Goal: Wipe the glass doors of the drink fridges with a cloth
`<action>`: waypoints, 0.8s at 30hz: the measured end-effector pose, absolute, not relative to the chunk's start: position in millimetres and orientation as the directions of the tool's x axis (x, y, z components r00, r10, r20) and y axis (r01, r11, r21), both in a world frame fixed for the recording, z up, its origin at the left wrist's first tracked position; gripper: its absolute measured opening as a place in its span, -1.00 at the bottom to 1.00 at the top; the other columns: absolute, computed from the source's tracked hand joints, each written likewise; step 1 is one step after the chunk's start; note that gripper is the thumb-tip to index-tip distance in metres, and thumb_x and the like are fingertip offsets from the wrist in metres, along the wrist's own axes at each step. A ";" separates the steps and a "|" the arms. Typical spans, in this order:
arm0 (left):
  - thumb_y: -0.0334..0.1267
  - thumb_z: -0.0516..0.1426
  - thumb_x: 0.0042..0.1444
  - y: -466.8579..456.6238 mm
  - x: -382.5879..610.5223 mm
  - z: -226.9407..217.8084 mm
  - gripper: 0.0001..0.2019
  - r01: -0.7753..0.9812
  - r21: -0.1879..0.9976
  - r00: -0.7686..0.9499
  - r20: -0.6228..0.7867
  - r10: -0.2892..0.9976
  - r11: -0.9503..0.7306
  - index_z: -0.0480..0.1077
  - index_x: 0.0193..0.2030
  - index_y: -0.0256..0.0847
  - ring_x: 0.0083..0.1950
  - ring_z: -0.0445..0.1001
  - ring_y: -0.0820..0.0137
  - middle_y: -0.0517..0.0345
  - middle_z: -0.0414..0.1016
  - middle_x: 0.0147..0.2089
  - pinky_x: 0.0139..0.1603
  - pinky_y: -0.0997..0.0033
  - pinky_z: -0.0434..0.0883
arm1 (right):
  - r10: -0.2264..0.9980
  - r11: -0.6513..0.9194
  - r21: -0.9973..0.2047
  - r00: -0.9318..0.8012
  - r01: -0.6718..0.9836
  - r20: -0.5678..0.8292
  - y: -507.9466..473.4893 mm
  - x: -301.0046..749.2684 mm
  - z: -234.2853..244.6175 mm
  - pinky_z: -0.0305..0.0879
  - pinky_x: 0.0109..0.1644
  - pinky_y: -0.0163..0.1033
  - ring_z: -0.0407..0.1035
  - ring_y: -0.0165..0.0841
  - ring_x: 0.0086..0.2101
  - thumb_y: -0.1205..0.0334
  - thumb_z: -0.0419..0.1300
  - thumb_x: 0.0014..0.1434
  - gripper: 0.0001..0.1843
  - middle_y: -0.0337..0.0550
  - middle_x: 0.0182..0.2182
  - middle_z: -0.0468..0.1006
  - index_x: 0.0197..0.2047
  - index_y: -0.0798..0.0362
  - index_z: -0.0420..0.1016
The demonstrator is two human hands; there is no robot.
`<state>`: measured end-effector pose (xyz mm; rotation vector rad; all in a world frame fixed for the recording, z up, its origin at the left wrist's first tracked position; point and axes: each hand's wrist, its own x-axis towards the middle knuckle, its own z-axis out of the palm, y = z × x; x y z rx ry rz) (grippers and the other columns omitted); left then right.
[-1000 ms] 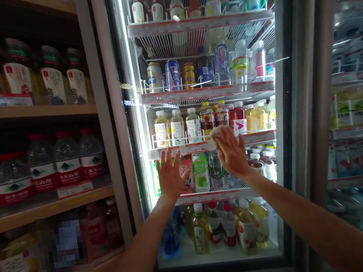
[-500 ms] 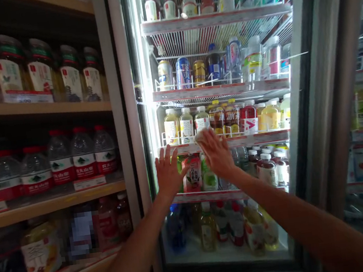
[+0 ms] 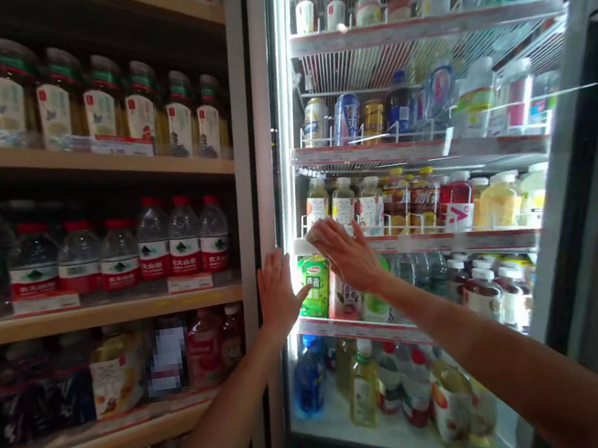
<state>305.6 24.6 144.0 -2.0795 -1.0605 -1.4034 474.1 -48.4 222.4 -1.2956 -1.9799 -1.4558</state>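
Note:
In front of me stands a lit drinks fridge with a glass door point(image 3: 459, 350). My left hand point(image 3: 277, 289) lies flat against the door's left edge, fingers stretched and thumb apart. Higher and to the right, my right hand point(image 3: 350, 254) presses toward the glass with its fingers together over a small pale cloth point(image 3: 316, 233), mostly hidden under the fingertips. Behind the glass near my hands are a green drink pack point(image 3: 315, 288) and tea bottles point(image 3: 343, 203) on the shelf above it.
At the left, wooden shelves point(image 3: 107, 315) hold red-capped water bottles point(image 3: 119, 255) and dark-capped tea bottles point(image 3: 101, 107). A metal post point(image 3: 240, 114) divides them from the fridge. Further fridge shelves point(image 3: 421, 145) carry cans and bottles.
The view has turned left, showing more of the wooden shelves. Against the door, my right hand and the cloth have shifted left, and my left hand now sits at the door's left edge.

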 end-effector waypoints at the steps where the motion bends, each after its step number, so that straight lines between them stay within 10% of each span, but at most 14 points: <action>1: -0.05 0.11 0.09 25.9 302.1 142.2 -0.30 0.780 0.072 0.205 0.909 0.363 -0.621 -0.01 0.30 -0.29 0.39 -0.08 0.06 -0.17 -0.02 0.37 0.28 -0.10 0.06 | 0.443 0.017 0.490 -0.446 0.871 0.778 -43.0 466.1 227.3 -0.54 0.31 0.13 -0.27 -0.24 0.30 0.32 0.02 0.14 -0.39 -0.15 0.33 -0.06 0.28 -0.05 0.08; 4: -0.09 0.11 0.09 29.9 290.0 137.5 -0.30 0.784 0.053 0.213 0.913 0.347 -0.618 -0.03 0.31 -0.30 0.39 -0.08 0.09 -0.17 -0.01 0.37 0.30 -0.05 0.05 | 0.422 0.015 0.414 -0.381 0.910 0.822 -28.3 443.9 226.4 -0.49 0.31 0.15 -0.27 -0.21 0.30 0.38 -0.01 0.14 -0.36 -0.14 0.33 -0.07 0.29 -0.04 0.04; 9: -0.08 0.12 0.08 36.4 264.8 132.4 -0.30 0.815 0.058 0.185 0.917 0.354 -0.577 0.01 0.29 -0.34 0.37 -0.01 0.05 -0.24 0.03 0.35 0.28 -0.05 0.06 | 0.466 0.211 0.634 -0.646 0.744 0.604 -19.8 432.5 206.9 -0.48 0.34 0.08 -0.18 -0.28 0.29 0.44 -0.02 0.10 -0.31 -0.18 0.30 0.03 0.31 -0.05 0.02; 15: -0.12 0.13 0.08 32.6 257.6 137.9 -0.33 0.822 0.066 0.180 0.913 0.367 -0.566 0.03 0.29 -0.32 0.38 -0.05 0.08 -0.23 0.01 0.35 0.29 -0.04 0.05 | 0.419 0.054 0.438 -0.419 0.897 0.806 -21.9 433.1 224.4 -0.46 0.31 0.20 -0.24 -0.16 0.30 0.41 -0.01 0.12 -0.34 -0.12 0.32 -0.05 0.30 -0.04 0.05; 20: -0.10 0.14 0.07 29.5 257.9 147.2 -0.31 0.829 0.031 0.216 0.903 0.371 -0.559 0.03 0.29 -0.34 0.37 -0.02 0.07 -0.23 0.03 0.34 0.28 -0.04 0.07 | 0.469 0.237 0.689 -0.702 0.685 0.536 -32.9 446.4 200.4 -0.48 0.34 0.07 -0.15 -0.29 0.28 0.44 0.00 0.10 -0.34 -0.24 0.29 0.07 0.27 -0.05 0.09; 24: -0.13 0.15 0.06 27.8 264.7 157.1 -0.29 0.817 0.019 0.228 0.907 0.353 -0.576 -0.01 0.31 -0.30 0.38 -0.05 0.09 -0.20 0.01 0.35 0.29 -0.01 0.06 | 0.392 0.038 0.469 -0.445 0.882 0.805 -41.6 467.1 223.1 -0.45 0.31 0.18 -0.25 -0.19 0.30 0.37 0.05 0.10 -0.34 -0.16 0.33 -0.09 0.28 -0.05 0.05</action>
